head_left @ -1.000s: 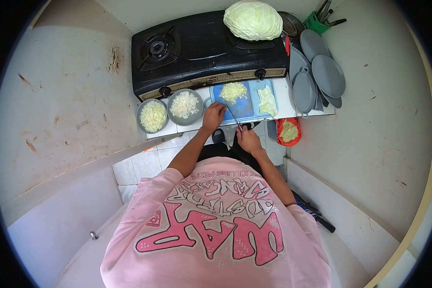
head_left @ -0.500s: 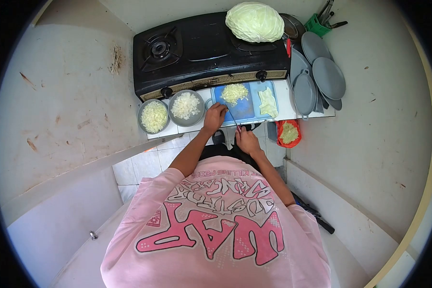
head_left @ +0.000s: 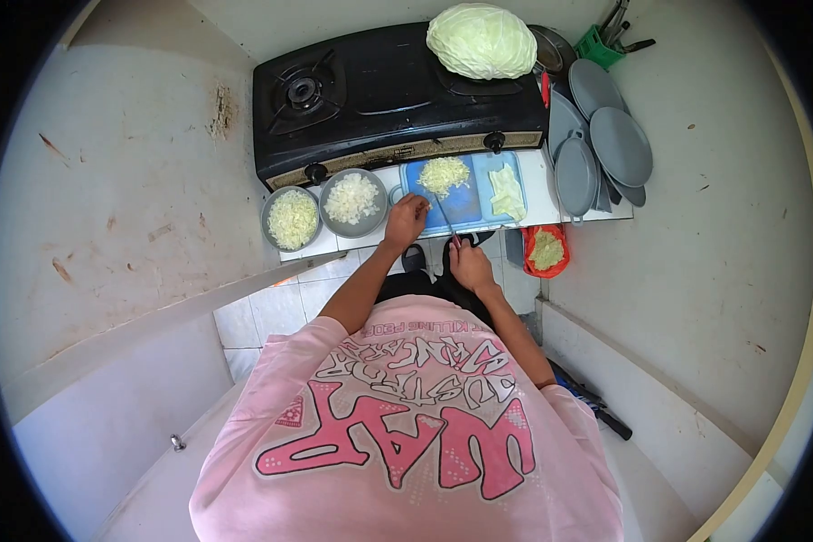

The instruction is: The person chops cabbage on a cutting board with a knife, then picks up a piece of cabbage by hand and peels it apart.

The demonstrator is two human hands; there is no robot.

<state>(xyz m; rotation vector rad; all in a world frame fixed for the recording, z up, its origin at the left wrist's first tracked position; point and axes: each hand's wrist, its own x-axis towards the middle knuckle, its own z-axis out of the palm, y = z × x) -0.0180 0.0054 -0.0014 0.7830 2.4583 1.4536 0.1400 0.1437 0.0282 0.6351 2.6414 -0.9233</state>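
My right hand [head_left: 471, 266] is closed around the handle of a knife [head_left: 445, 218]. Its blade points away from me over the blue cutting board [head_left: 462, 210]. At the board's near left edge, my left hand [head_left: 408, 219] has its fingers drawn together; what they pinch, if anything, is too small to name. Beyond the blade tip lies a heap of chopped cabbage [head_left: 444, 175]. Pale cabbage leaf pieces [head_left: 507, 191] rest on the board's lighter right part. Left of my left hand stand a bowl of chopped white pieces [head_left: 351, 199] and a bowl of shredded cabbage [head_left: 293, 219].
A black gas stove [head_left: 379, 99] stands behind the board, with a large cabbage [head_left: 481, 42] on its right side. Grey plates [head_left: 621, 146] are stacked at the right. Below the counter edge hangs a red bag [head_left: 546, 252] with pale scraps. A green basket [head_left: 598, 49] holds utensils.
The knife blade has shifted slightly right and away from my left fingers, its tip now closer to the chopped heap. My left hand stays almost in place.
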